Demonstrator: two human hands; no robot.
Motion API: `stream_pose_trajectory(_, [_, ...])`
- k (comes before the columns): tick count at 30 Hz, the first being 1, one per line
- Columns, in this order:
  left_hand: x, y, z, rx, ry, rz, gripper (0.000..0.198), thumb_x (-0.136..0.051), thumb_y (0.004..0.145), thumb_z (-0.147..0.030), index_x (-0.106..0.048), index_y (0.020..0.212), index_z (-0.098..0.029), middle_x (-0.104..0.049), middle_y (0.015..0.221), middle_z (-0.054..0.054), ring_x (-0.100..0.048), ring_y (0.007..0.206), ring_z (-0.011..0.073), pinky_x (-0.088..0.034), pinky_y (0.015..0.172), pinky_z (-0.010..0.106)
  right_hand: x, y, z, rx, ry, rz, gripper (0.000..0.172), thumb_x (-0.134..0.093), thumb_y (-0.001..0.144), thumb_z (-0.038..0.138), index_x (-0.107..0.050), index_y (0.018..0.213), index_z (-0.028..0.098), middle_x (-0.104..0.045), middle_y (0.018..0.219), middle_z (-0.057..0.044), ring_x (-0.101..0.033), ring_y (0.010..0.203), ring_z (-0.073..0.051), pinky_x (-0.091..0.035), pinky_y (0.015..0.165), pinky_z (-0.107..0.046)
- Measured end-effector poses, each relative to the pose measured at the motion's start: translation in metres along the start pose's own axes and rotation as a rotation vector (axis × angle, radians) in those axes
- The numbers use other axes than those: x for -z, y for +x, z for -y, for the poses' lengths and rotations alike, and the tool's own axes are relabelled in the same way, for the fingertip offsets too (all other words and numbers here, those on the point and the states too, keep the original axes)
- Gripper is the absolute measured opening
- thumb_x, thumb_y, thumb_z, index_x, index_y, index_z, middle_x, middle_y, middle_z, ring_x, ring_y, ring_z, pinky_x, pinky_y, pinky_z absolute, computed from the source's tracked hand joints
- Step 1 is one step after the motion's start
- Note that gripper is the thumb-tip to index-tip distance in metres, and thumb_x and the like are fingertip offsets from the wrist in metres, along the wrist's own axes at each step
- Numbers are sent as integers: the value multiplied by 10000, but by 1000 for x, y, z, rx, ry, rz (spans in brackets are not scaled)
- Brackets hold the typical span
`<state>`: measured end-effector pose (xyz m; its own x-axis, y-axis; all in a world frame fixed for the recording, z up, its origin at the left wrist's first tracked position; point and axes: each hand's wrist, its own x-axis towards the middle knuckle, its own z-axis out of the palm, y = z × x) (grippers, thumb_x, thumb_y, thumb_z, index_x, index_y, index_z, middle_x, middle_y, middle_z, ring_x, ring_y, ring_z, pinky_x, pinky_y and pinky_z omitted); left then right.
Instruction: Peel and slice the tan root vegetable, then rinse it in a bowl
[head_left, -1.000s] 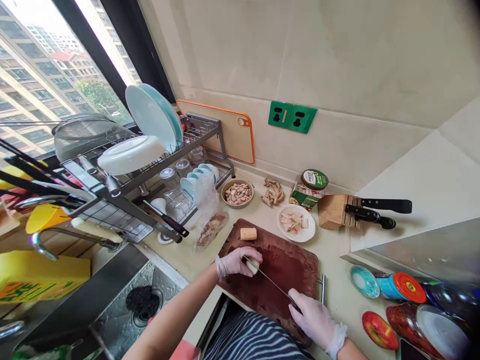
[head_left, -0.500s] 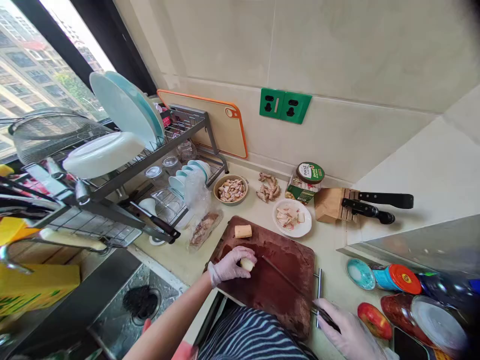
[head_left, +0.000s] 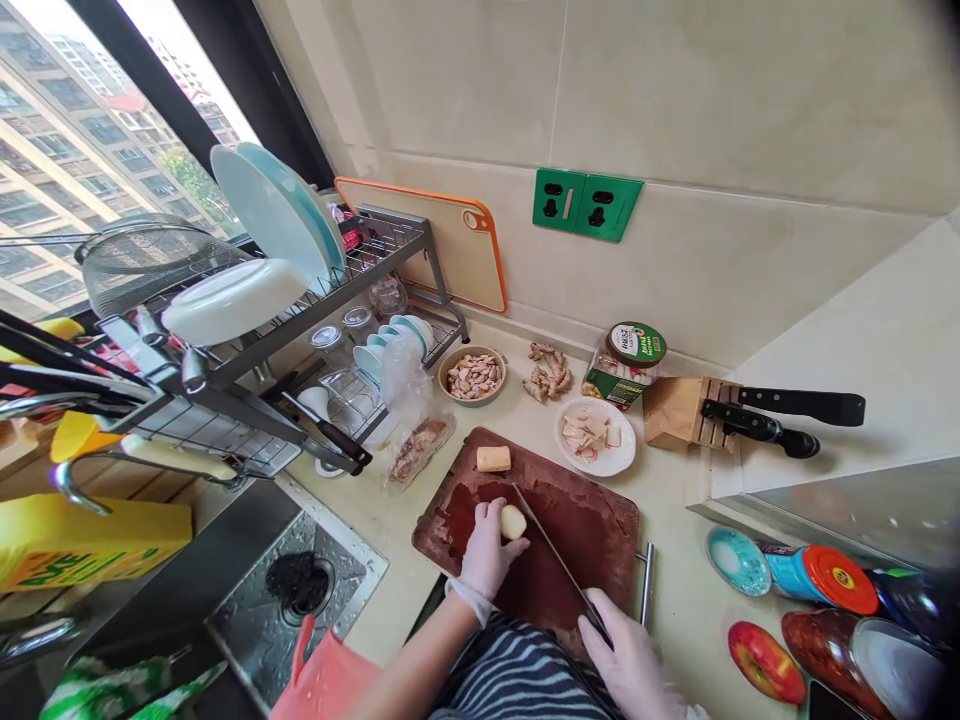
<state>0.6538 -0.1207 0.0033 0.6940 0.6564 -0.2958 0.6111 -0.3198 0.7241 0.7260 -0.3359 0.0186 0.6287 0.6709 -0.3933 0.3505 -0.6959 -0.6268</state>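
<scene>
Gloved in clear plastic, my left hand (head_left: 491, 550) grips a pale root vegetable piece (head_left: 513, 523) whose round cut face looks up and to the right. My right hand (head_left: 619, 645), also gloved, is closed around the handle of a kitchen knife (head_left: 553, 550). Its long blade slants across the brown cutting board (head_left: 592, 500), the tip close to the right side of the piece; whether it touches cannot be told. A second root piece (head_left: 493, 459), tan and cylindrical, lies at the board's far left.
Beyond the board are a bowl of garlic cloves (head_left: 472, 376), ginger (head_left: 547, 372), a white plate of pale scraps (head_left: 622, 455) and a knife block (head_left: 675, 412). A dish rack (head_left: 315, 320) and sink (head_left: 360, 590) flank the left. An apple (head_left: 766, 662) and jars sit right.
My right hand has brought the knife leftward over the board, nearer the held piece. My left hand has turned the piece so its cut face shows more. The view has shifted slightly.
</scene>
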Motion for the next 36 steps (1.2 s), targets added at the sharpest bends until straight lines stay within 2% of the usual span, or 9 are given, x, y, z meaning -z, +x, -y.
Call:
stream_pose_trajectory(3, [-10, -4, -1, 50, -18, -20, 588, -667, 702, -185, -426, 1238, -159, -447, 1168, 107, -597, 955, 228, -459, 886, 365, -2, 4, 1, 48, -24, 1, 487, -324, 882, 443, -586, 1174, 153, -685, 1106, -136, -654, 1005, -242, -506, 860, -327])
stream_pose_trajectory(8, [1, -11, 5, -47, -50, -39, 672, -689, 683, -186, -395, 1288, -203, -437, 1270, 109, -526, 1135, 265, -421, 965, 404, 14, 1, 2, 90, 0, -52, 430, -361, 885, 440, -599, 1129, 178, -707, 1053, -116, -676, 946, -216, -528, 812, -284])
stream_pose_trajectory(13, [4, -12, 8, -92, -73, -58, 436, -621, 757, -243, -476, 1167, -207, -506, 1164, 81, -570, 1048, 231, -447, 939, 406, 35, -6, 4, 149, -12, -44, 347, -400, 890, 407, -593, 1123, 239, -711, 1059, -83, -688, 915, -194, -532, 798, -244])
stream_pose_trajectory(17, [-2, -8, 7, -126, -106, -98, 366, -582, 780, -235, -492, 1134, -220, -529, 1127, 67, -584, 1013, 205, -464, 918, 380, 42, -9, 5, 145, -22, 0, 325, -397, 901, 394, -590, 1126, 262, -702, 1089, -64, -678, 951, -187, -529, 811, -239])
stream_pose_trajectory(26, [-2, -9, 6, -159, -97, -130, 370, -592, 760, -230, -503, 1117, -192, -551, 1108, 84, -587, 987, 205, -474, 897, 378, 39, -13, 2, 197, -7, -31, 336, -435, 891, 376, -605, 1151, 246, -699, 1097, -82, -674, 970, -195, -541, 816, -252])
stream_pose_trajectory(36, [-5, -9, 8, -176, -49, -153, 344, -574, 784, -254, -487, 1114, -209, -553, 1097, 73, -592, 984, 208, -485, 892, 397, 38, -17, 6, 236, -134, -79, 333, -409, 896, 317, -606, 1157, 255, -716, 1054, -58, -698, 894, -188, -551, 749, -229])
